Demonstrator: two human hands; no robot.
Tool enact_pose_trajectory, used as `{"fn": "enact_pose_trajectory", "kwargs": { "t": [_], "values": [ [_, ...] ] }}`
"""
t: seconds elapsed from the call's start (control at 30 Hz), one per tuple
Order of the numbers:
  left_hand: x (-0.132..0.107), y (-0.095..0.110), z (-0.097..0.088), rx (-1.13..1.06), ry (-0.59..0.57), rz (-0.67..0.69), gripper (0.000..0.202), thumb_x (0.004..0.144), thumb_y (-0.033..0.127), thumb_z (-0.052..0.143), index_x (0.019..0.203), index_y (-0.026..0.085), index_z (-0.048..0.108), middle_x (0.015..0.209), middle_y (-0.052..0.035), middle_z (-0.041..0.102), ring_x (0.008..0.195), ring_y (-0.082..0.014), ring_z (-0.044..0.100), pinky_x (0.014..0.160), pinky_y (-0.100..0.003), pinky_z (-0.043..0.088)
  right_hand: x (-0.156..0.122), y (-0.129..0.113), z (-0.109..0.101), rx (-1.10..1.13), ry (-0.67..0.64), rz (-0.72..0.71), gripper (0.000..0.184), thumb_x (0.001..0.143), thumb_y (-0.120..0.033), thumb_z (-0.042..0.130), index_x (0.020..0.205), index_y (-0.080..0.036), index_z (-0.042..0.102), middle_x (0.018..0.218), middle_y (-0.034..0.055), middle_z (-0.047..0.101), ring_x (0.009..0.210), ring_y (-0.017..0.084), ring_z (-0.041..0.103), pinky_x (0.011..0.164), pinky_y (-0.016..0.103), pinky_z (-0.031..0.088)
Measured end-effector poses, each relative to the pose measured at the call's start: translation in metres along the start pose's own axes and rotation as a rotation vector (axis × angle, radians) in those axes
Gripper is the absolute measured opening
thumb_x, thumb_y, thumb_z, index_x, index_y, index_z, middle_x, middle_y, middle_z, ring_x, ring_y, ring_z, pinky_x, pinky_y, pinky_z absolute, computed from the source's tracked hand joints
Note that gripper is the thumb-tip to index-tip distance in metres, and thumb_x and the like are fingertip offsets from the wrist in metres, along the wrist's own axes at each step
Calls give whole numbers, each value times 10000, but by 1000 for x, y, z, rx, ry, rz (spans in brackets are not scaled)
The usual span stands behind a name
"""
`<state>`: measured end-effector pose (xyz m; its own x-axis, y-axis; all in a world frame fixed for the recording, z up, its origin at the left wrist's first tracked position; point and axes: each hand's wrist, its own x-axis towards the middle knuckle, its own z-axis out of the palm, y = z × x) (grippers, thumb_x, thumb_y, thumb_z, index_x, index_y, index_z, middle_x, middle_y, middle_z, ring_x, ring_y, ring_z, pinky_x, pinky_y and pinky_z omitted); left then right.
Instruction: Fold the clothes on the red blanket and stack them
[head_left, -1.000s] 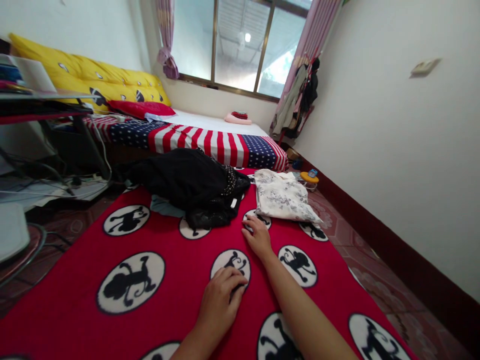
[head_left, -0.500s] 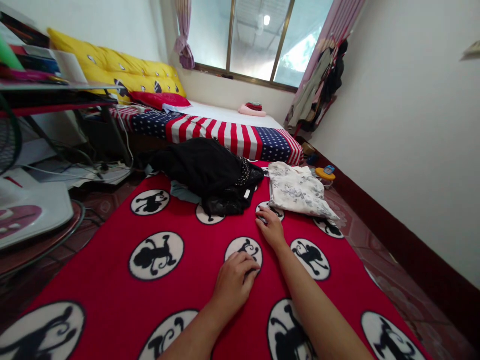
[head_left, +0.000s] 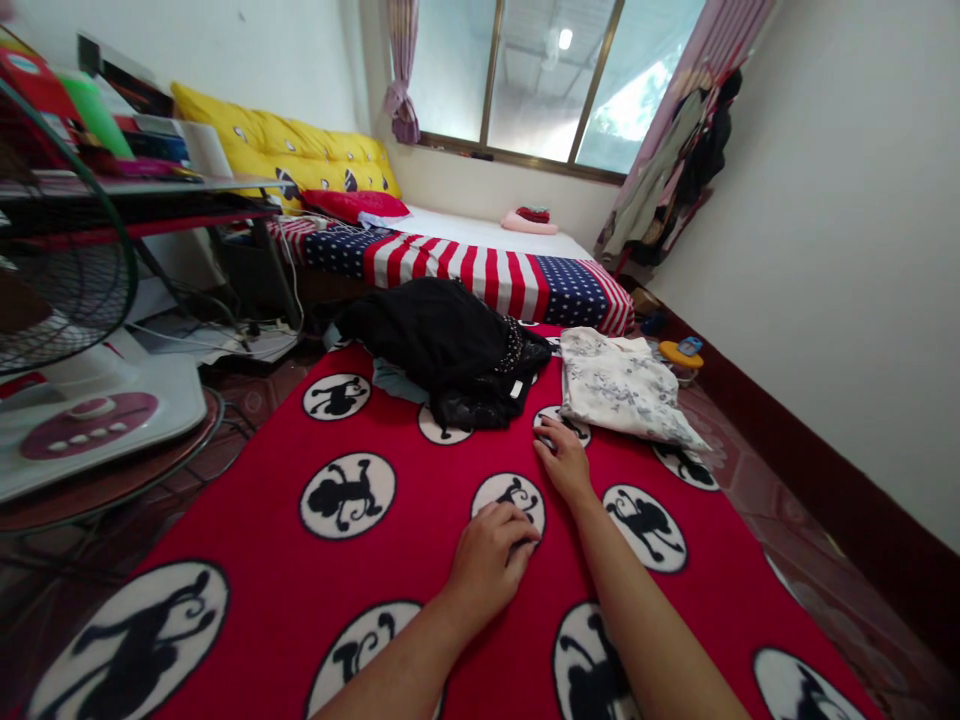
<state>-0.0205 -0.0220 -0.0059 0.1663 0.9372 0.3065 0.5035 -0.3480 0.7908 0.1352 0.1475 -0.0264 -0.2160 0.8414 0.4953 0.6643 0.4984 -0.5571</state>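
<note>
Both of my hands rest on a red cloth (head_left: 255,560) printed with white circles and black monkey figures. My left hand (head_left: 493,555) lies palm down over one circle, fingers loosely bent and thumb a little apart, holding nothing visible. Farther forward, my right hand (head_left: 564,460) is flat on the cloth with its fingers spread. Just beyond it lies a folded white garment with a grey floral print (head_left: 619,385). Left of that is a heap of black clothing (head_left: 435,335) with a studded band and a white tag. Some grey-blue fabric (head_left: 399,380) shows from beneath the heap.
A fan base (head_left: 112,425) stands on a round stool at the left, below a cluttered desk (head_left: 210,185). A bed with a stars-and-stripes cover (head_left: 465,265) spans the back under the window. Hanging clothes (head_left: 679,170) and a yellow stool (head_left: 679,353) are at the right.
The view has turned slightly left, so everything appears shifted right and more of the fan shows. Both hands keep their places on the cloth.
</note>
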Motion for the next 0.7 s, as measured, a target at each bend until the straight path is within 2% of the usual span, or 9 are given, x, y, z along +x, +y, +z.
{"fn": "enact_pose_trajectory", "kwargs": {
  "t": [0.27,0.4,0.47,0.53,0.63,0.7],
  "values": [
    [-6,7,0,-13,-29,-39,249,787,80,605,934,242,723,1010,-39,676,991,-212,575,887,-366,453,-6,2,3,-13,7,-29,294,845,-330,533,1023,-186,717,1263,137,641,1211,289,553,1040,502,393],
    [2,0,-13,-63,-72,-26,407,744,55,605,1105,231,672,1121,-60,650,1061,-206,581,946,-357,468,-7,5,3,17,14,-25,287,839,-353,536,992,-199,723,1250,126,649,1202,297,557,1036,516,395],
    [19,-8,-32,0,-40,13,502,756,55,580,1227,226,603,1258,-85,584,1170,-208,543,1023,-366,439,-8,6,3,39,14,-21,275,840,-355,534,975,-211,725,1249,118,650,1199,294,561,1038,518,394],
    [48,-14,-62,182,66,63,541,784,80,559,1306,222,541,1368,-107,501,1281,-229,462,1098,-408,374,-8,6,3,56,20,-12,266,839,-353,533,963,-220,727,1248,113,651,1198,293,563,1039,522,392],
    [108,-19,-117,503,247,134,525,832,136,542,1352,190,496,1439,-125,435,1351,-246,384,1137,-426,311,-8,5,4,75,32,4,255,822,-351,547,941,-223,733,1233,113,659,1186,302,571,1036,534,395],
    [150,-22,-153,731,316,146,570,855,219,568,1410,210,441,1535,-113,332,1437,-275,254,1173,-467,214,-8,5,4,88,39,13,244,814,-342,552,931,-230,735,1226,108,664,1178,303,577,1036,536,397]
  ]
}}
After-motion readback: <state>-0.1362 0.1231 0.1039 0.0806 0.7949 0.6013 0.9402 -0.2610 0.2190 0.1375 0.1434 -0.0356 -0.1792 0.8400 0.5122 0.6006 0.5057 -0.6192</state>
